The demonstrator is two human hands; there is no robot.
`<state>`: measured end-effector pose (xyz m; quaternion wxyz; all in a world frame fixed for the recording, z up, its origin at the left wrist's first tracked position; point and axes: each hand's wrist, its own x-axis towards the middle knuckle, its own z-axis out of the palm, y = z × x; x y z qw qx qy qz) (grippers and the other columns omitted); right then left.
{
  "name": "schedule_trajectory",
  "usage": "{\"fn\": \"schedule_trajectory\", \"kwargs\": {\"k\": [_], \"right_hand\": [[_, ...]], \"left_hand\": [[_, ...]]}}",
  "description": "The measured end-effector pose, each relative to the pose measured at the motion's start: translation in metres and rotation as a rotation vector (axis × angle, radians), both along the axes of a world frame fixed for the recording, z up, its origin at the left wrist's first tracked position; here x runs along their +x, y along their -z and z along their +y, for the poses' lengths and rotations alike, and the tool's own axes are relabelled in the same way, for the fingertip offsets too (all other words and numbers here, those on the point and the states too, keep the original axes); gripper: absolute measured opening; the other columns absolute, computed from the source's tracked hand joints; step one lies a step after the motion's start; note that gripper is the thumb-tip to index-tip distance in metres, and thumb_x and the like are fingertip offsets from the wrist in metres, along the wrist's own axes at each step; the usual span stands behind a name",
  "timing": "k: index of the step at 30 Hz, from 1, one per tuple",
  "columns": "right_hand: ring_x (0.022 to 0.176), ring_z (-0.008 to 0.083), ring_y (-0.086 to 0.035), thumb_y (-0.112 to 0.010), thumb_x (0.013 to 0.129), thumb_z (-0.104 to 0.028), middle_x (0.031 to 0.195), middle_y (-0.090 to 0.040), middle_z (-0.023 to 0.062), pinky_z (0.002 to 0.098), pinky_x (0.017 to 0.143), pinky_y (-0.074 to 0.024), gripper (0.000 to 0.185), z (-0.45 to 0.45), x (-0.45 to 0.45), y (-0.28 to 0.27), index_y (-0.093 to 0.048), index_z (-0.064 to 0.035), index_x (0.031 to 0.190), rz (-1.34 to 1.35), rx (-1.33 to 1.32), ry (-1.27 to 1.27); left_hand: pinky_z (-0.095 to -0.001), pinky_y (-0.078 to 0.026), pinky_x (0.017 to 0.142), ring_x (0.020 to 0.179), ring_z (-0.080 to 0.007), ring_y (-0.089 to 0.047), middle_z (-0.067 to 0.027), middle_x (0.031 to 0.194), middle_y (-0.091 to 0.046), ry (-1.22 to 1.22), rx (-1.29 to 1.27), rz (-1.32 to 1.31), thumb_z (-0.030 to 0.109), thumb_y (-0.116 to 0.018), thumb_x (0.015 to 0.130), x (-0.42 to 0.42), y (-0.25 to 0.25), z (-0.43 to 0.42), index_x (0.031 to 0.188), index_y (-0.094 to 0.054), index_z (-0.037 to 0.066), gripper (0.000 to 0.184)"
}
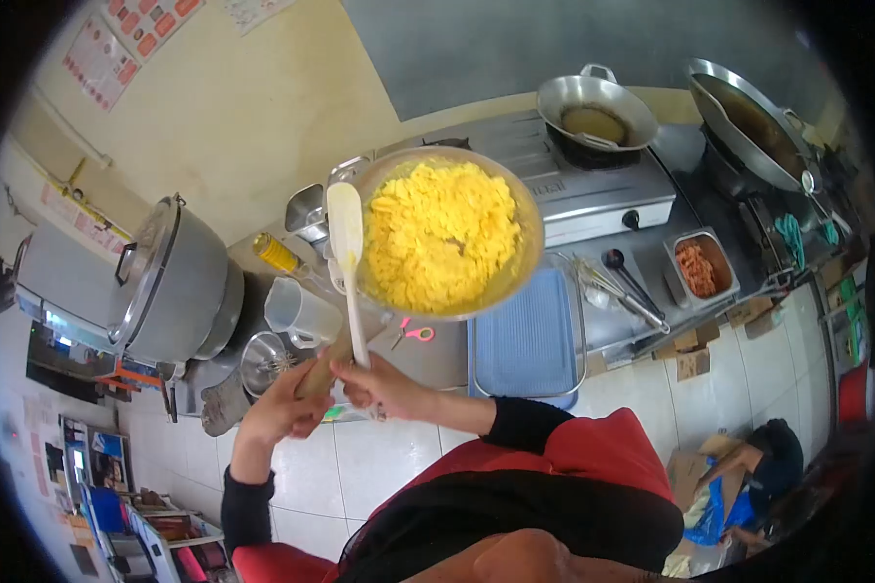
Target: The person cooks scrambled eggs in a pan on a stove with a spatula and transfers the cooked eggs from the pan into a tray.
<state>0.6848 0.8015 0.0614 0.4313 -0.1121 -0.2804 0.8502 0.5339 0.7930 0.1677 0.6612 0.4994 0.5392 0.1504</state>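
A wide frying pan (529, 251) of scrambled eggs (442, 233) is held up over the front of the counter. My left hand (280, 410) is closed around the pan's handle (329, 367). Close beside it, my right hand (384, 387) grips a pale spatula (348, 238), its broad blade pointing up along the pan's left edge. Whether the right fingers also touch the pan handle is hard to tell. Yellow egg fills most of the pan in soft curds.
Behind stands a gas stove (603, 199) with a wok (598, 107). To the right are a blue tray (525, 335), a whisk (617, 291) and a metal container of reddish food (698, 267). Leftward sit a plastic jug (301, 309), scissors (418, 334) and a big pot (180, 291). Another person crouches lower right.
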Motion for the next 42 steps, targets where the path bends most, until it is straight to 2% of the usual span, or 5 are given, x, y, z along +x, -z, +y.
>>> {"fn": "schedule_trajectory", "kwargs": {"k": [15,23,30,37,42], "right_hand": [[0.045,0.004,-0.022,-0.049,0.087,-0.032,0.054,-0.023,-0.0084,0.0211,0.045,-0.0201,0.028,-0.084,-0.041,0.032,-0.035,-0.0166,0.068,0.235,-0.282,0.187],[0.04,0.0042,-0.019,-0.037,0.089,-0.042,0.051,-0.02,-0.0073,0.0215,0.042,-0.0213,0.04,-0.082,-0.022,0.041,-0.046,-0.0096,0.11,0.005,-0.319,0.007],[0.043,0.0039,-0.034,-0.037,0.09,-0.035,0.057,-0.037,-0.0046,0.0174,0.038,-0.0297,0.035,-0.132,0.133,0.036,-0.047,-0.0099,0.113,-0.722,-0.074,0.322],[0.053,0.0284,-0.052,-0.049,0.082,-0.016,0.062,-0.053,0.0142,0.0359,0.052,-0.0426,0.024,-0.141,0.242,0.016,-0.056,-0.0099,0.104,-1.773,0.543,0.409],[0.064,0.0297,-0.059,-0.048,0.081,-0.017,0.067,-0.058,0.0142,0.041,0.055,-0.044,0.023,-0.121,0.191,-0.018,-0.058,-0.0074,0.098,-1.85,0.916,0.185]], "left_hand": [[-0.018,-0.027,0.038,0.044,-0.0041,-0.036,0.0039,0.057,-0.039,0.516,-0.155,0.279,0.009,-0.058,0.079,-0.007,-0.003,-0.009,0.127,-0.033,0.009,0.054],[-0.0201,-0.033,0.038,0.045,-0.0058,-0.042,0.0015,0.062,-0.048,0.598,-0.106,0.448,0.008,-0.061,0.076,-0.023,0.014,0.017,0.116,-0.046,0.002,0.043],[-0.0231,-0.051,0.061,0.066,-0.0141,-0.059,-0.0091,0.079,-0.06,0.151,0.252,0.073,0.001,-0.059,0.069,-0.041,0.025,0.019,0.107,-0.053,-0.005,0.039],[-0.0209,-0.038,0.046,0.043,-0.0135,-0.04,-0.0006,0.056,-0.045,-0.984,0.985,-0.609,0.025,-0.046,0.086,0.034,0.118,0.024,0.073,-0.047,0.009,0.02],[-0.0229,-0.013,0.037,0.038,-0.0078,-0.019,0.0025,0.046,-0.022,-0.842,0.839,-1.071,0.038,-0.043,0.087,0.084,0.066,0.03,0.062,-0.034,0.014,0.036]]}}
